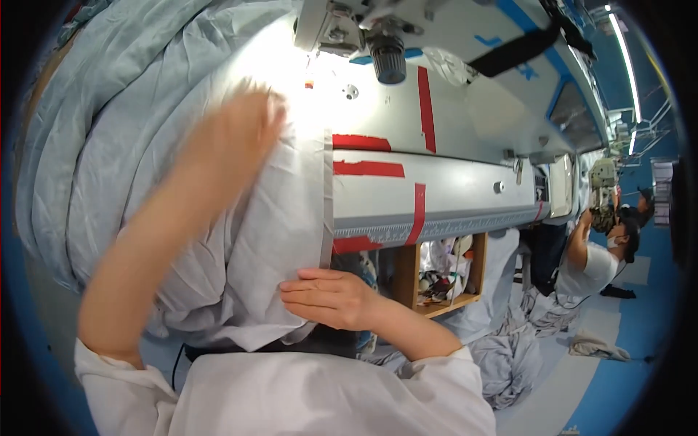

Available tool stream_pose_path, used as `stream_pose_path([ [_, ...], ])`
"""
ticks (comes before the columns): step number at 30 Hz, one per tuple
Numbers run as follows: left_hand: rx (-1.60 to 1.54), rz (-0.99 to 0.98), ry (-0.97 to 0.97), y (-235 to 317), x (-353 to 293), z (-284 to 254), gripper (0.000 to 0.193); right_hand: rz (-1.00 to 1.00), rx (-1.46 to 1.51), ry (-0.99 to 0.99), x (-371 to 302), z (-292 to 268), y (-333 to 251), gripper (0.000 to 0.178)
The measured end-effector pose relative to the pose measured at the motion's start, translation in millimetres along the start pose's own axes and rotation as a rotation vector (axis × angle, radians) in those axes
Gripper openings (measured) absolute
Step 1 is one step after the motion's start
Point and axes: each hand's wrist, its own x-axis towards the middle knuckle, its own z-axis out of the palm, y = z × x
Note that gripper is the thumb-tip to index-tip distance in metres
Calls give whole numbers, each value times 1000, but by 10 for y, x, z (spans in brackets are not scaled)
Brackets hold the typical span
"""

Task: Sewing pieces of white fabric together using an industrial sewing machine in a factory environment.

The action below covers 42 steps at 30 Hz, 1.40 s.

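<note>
A large light grey cloth [273,218] spreads over the left of the sewing machine bed [378,102], its straight hemmed edge [327,196] running from the needle area toward me. My left hand [251,120] is over the cloth near the lit needle area; motion smears its fingers, so its grip cannot be told. Near the table's front edge, my right hand [331,298] lies on the cloth beside the hem, fingers stretched out and close together. The sewing machine head [349,29], with a black knurled knob [387,59], stands above the bed.
Red tape strips [368,168] mark the bed, and a ruler scale [443,218] runs along its front. Below sits an open wooden drawer [451,280] with small items. Crumpled grey cloth [505,363] lies at the lower right. Another person [589,261] works farther right.
</note>
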Motion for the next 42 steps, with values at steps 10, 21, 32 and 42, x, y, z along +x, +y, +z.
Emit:
stream_pose_path([
  [10, 330, 53, 253, -925, 1408, 35, 41, 12, 92, -43, 238, -148, 120, 15],
  [21, 290, 46, 382, -1367, 2095, 37, 36, 163, 180, -109, 622, -527, 353, 11],
  [32, 314, -29, 411, -1621, 2654, -86, 37, 233, 213, -202, 1031, -824, 753, 12],
  [42, 241, -100, 388, -1969, 2676, -341, 38, 305, 245, -148, 1120, -790, 862, 17],
])
